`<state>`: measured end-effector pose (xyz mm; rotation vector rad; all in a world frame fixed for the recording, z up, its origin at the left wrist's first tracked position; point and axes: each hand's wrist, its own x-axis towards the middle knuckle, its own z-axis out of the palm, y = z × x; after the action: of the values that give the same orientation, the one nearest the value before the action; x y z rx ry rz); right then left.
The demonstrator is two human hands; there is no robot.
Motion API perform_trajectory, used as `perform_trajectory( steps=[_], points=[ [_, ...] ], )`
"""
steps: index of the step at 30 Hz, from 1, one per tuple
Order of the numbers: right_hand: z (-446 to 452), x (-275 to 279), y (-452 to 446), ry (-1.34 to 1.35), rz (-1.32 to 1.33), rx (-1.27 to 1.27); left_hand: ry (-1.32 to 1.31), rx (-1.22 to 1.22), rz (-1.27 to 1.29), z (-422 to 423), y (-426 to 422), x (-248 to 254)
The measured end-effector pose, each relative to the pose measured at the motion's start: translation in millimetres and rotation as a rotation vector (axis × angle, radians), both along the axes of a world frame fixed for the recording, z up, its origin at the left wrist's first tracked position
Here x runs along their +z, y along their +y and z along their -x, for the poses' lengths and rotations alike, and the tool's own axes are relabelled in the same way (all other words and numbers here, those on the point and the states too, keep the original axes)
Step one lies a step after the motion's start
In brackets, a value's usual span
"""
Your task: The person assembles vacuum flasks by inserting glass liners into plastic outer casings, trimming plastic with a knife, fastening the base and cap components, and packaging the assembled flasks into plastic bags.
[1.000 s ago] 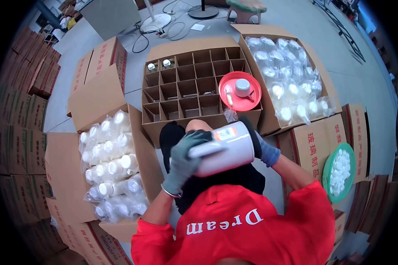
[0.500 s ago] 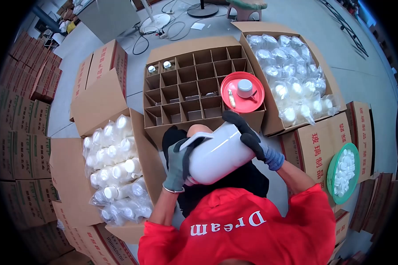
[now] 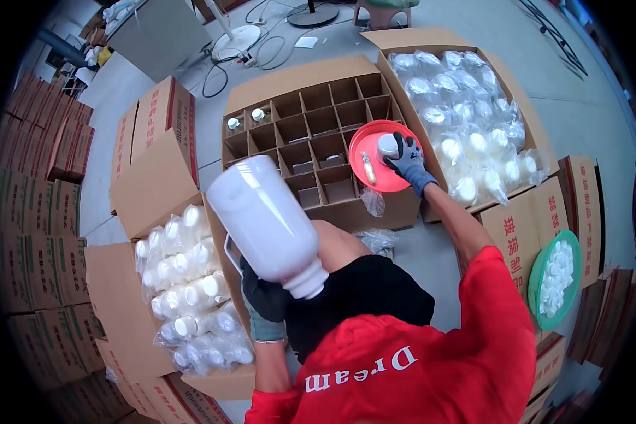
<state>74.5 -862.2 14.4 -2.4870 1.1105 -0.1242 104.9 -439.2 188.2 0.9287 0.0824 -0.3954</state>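
My left hand (image 3: 265, 300), gloved in grey and black, is closed on the handle side of a large white plastic jug (image 3: 265, 219). The jug tilts over my lap, its narrow neck pointing down toward me; no lid shows on the neck. Over at the red round tray (image 3: 379, 185), my gloved right hand (image 3: 408, 162) has its fingers around a white cap (image 3: 387, 146). A small pale packet-like item (image 3: 368, 168) lies beside the cap. The tray rests on the front right corner of a divided carton (image 3: 311, 131), where two capped clear bottles (image 3: 258, 115) stand in back-left cells.
Open cartons of plastic-wrapped white-topped bottles stand at left (image 3: 191, 268) and right (image 3: 466, 106). A green basin (image 3: 574, 283) of white caps sits at right. Crumpled clear plastic (image 3: 378, 242) lies on the floor before my knees. Cables (image 3: 261, 53) cross the floor behind.
My right hand has left the jug and moved to the cap on the red tray. The jug has swung left and turned neck-down toward me in my left hand. Clear plastic now shows below the tray.
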Motion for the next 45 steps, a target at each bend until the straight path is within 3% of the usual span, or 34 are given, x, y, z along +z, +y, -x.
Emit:
perform_trajectory(
  steps=[2,4,6,7,8,10,12,13,15,16,18,19,21,22,23,26,29,31,33,34,36,37,38,39,40,42,44,45],
  points=[
    [-12.2,-1.8,-14.0,0.035,0.207,0.198,0.213,-0.143,0.23,-6.1,-3.4,-3.8],
    [-24.4,-6.6,-21.4,0.202,0.207,0.333,0.374,-0.238,0.439,-14.0,-9.7,-9.4],
    [-38.7,-31.6,-41.5,0.265,0.006,0.434,0.017,-0.18,0.059,-16.7,-23.2,-18.0],
    [-42.0,-15.6,-32.9,0.254,0.035,0.434,-0.206,-0.187,-0.194,-17.9,-30.1,-17.2],
    [-45.8,-18.3,-28.5,-0.008,0.125,0.516,-0.427,-0.195,-0.447,-21.4,-38.3,-15.9],
    [-35.8,68.4,28.0,-0.608,-0.006,0.521,0.203,-0.122,0.419,-37.7,-50.7,-15.8],
    [-4.1,132.2,76.9,-0.872,0.09,0.786,0.403,-0.099,0.556,-49.2,-55.1,-37.8],
    [11.7,157.3,99.2,-0.929,0.166,0.929,0.384,-0.105,0.485,-45.9,-61.8,-39.2],
    [26.9,159.9,138.8,-0.933,0.227,0.937,-0.334,-0.166,-0.323,-18.9,-79.4,-5.1],
    [24.0,156.0,148.5,-0.976,0.284,0.982,-0.363,-0.145,-0.329,-12.1,-84.1,-3.4],
    [28.9,149.8,173.8,-1.068,0.27,0.715,-0.42,-0.102,-0.344,2.1,-93.0,0.0],
    [27.0,144.2,194.6,-1.175,-0.155,0.489,-0.265,0.003,-0.184,8.9,-100.1,11.2],
    [27.1,134.0,231.1,-1.256,-1.014,-0.019,-0.48,0.122,-0.401,13.8,-97.3,14.9],
    [41.9,148.3,219.9,-0.957,-2.027,0.007,-0.858,0.134,-0.77,6.3,-84.2,5.1],
    [50.9,136.5,221.6,-0.915,-1.952,0.079,-1.233,0.14,-1.143,-2.2,-65.5,-9.4],
    [73.7,53.9,254.4,-0.789,-1.718,0.279,-1.002,-0.102,-1.015,-27.4,-1.1,-72.7],
    [79.6,70.5,246.1,-0.819,-1.2,0.677,-0.751,-0.206,-0.847,-34.2,26.4,-87.2],
    [56.9,88.1,220.9,-0.763,-1.301,0.747,-0.657,-0.216,-0.844,-37.1,41.6,-86.0],
    [16.9,89.3,173.9,-0.657,-1.534,0.581,-0.578,-0.192,-0.843,-41.7,64.4,-78.5],
    [5.8,72.8,133.5,-0.602,-1.107,0.508,-0.527,-0.171,-0.834,-44.6,80.5,-71.2],
    [-15.8,39.7,53.8,-0.222,-0.301,0.244,-0.445,-0.125,-0.805,-47.0,108.4,-57.1],
    [-12.6,-4.3,8.7,0.061,0.116,0.143,-0.41,-0.098,-0.792,-46.4,123.7,-47.0],
    [-8.9,5.0,-1.3,0.314,0.099,0.191,-0.396,-0.065,-0.805,-43.5,134.1,-42.3],
    [-1.2,-78.3,-27.5,0.257,0.351,0.287,-0.4,-0.041,-0.837,-37.3,140.6,-40.6],
    [9.0,-47.4,-15.0,0.327,0.217,0.304,-0.419,-0.025,-0.895,-30.0,141.1,-43.7],
    [0.1,-67.6,-15.8,0.287,0.198,0.267,-0.481,-0.036,-1.054,-18.0,135.1,-49.6],
    [1.8,-91.2,-15.4,-0.123,0.221,0.27,-0.499,-0.082,-1.166,-14.1,121.6,-40.5],
    [-5.6,-64.4,-7.9,-0.183,-0.303,0.125,-0.714,-0.161,-1.331,-18.1,122.9,-37.8]
  ],
)
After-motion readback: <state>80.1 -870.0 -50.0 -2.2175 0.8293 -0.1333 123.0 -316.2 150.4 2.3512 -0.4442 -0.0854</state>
